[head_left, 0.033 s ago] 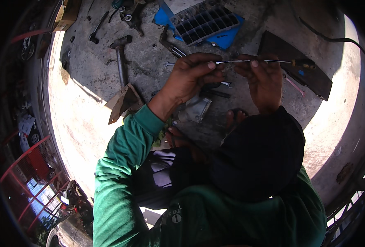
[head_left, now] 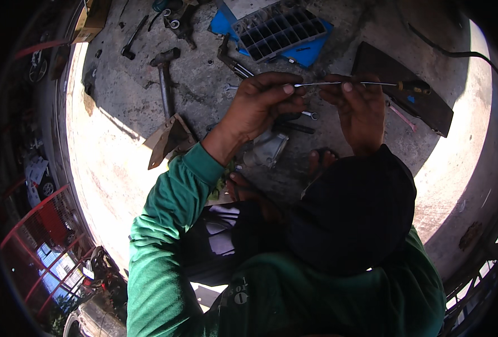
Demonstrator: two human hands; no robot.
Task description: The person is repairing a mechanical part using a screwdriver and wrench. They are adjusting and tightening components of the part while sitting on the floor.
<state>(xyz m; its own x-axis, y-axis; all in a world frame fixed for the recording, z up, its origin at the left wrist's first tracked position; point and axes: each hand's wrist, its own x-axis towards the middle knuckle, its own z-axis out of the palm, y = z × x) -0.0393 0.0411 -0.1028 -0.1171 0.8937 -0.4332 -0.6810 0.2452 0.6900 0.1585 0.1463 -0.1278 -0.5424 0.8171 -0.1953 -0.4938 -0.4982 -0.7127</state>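
A long, thin screwdriver (head_left: 413,86) with a dark and yellow handle lies level across both hands. My left hand (head_left: 268,100) pinches the tip end of its shaft between thumb and fingers. Around the middle of the shaft, the thumb and fingers of my right hand (head_left: 358,104) are closed, and the handle sticks out to the right. Below the hands, a grey cast-metal part (head_left: 267,149) sits on the concrete close to my feet. A wrench (head_left: 313,115) shows partly beneath my left hand.
Beyond the hands, a divided parts organizer (head_left: 282,33) rests on a blue case (head_left: 314,53). To the left lie a hammer (head_left: 164,78), a ratchet (head_left: 133,39) and a bent metal plate (head_left: 170,140). A dark flat panel (head_left: 403,84) and a pinkish wrench (head_left: 401,116) are at right.
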